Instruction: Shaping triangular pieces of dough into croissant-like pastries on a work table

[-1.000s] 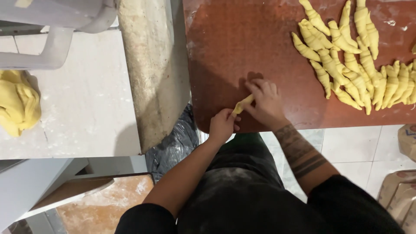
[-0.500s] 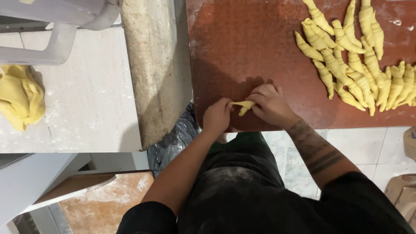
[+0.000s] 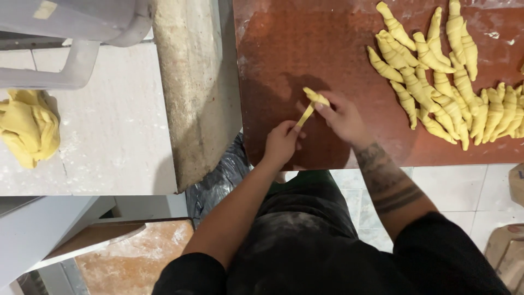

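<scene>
Left hand (image 3: 281, 143) fingers pinching the thin tail of a yellow dough strip (image 3: 310, 106); right hand (image 3: 341, 116) fingers gripping its rolled end. Above the reddish counter (image 3: 284, 49). Rolled dough pieces (image 3: 436, 82) heaped well apart at right.

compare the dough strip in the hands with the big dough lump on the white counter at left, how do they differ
The dough strip is thin and partly rolled at its top end; the dough lump is bulky, folded and unshaped. The strip is pinched between the left hand and right hand over the brown board; the lump lies untouched on the white counter. Both are the same yellow dough.
</scene>
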